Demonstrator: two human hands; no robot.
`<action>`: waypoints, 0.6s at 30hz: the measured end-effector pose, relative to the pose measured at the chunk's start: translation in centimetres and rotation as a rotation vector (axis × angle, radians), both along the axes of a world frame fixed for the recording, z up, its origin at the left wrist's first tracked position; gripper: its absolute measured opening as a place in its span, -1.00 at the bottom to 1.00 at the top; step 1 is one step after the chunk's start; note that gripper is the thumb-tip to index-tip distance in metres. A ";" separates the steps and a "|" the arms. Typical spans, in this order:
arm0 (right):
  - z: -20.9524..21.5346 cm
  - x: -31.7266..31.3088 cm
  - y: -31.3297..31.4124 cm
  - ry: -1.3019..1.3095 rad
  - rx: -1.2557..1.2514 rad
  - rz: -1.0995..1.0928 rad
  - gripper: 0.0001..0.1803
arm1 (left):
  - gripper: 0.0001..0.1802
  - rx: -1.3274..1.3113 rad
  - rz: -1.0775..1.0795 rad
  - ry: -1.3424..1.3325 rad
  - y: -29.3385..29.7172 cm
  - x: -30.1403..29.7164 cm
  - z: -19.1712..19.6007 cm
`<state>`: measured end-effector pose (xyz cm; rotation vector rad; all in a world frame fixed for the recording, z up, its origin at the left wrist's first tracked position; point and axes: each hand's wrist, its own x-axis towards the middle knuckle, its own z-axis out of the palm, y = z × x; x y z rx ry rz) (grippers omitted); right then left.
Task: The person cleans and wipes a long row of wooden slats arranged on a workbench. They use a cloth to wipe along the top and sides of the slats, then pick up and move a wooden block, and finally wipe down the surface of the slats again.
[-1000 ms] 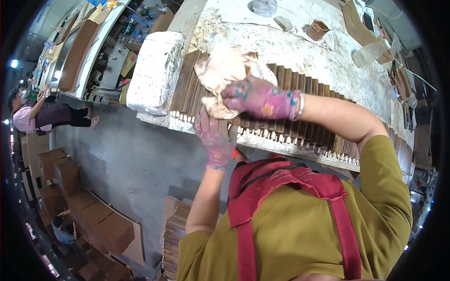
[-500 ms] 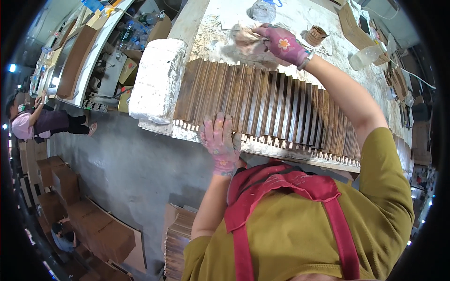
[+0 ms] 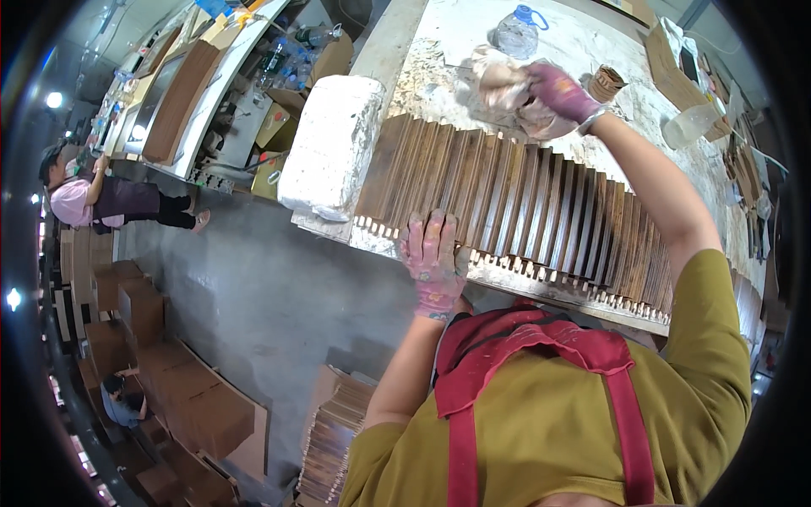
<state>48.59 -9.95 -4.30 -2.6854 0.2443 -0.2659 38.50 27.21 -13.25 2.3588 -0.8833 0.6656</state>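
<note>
Dark brown wooden slats lie side by side in a long row on the worktable, pale pegs sticking out of their near ends. My left hand, in a stained pink glove, lies on the near ends toward the left of the row, fingers stretched out. Beyond the row's far edge, my right hand, in a purple-pink glove, grips a crumpled pale rag. Motion blurs the rag and that hand, and both are above the stained white tabletop. The rag is apart from the slats.
A white-wrapped block stands left of the slats. Behind the rag are a clear jug with a blue handle and a brown cup. A translucent bottle lies farther right. Another person stands at the left bench.
The whole view has shifted, so the table and slats appear farther right. My right hand still grips the rag, whose folds have changed shape. My left hand keeps its place on the slats.
</note>
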 end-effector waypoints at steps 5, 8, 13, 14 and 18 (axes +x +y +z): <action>8.5 -2.5 3.5 -0.086 0.796 0.050 -0.52 | -0.49 -0.023 0.029 0.011 0.0 -0.5 -0.7; 8.6 -3.3 4.4 -0.202 0.650 0.229 -0.51 | -0.47 -0.023 0.028 -0.016 -0.1 -0.4 -1.0; 3.4 -5.8 12.9 -0.251 -0.211 0.626 -0.41 | -0.43 -0.016 0.043 -0.046 0.1 -0.4 -1.5; 1.4 -6.6 14.0 -0.235 -0.352 0.799 -0.38 | -0.43 -0.017 0.051 -0.068 0.1 -0.3 -1.7; -1.0 -5.1 11.5 -0.092 -0.296 0.586 -0.52 | -0.44 -0.001 0.012 0.013 -0.2 -0.2 -0.3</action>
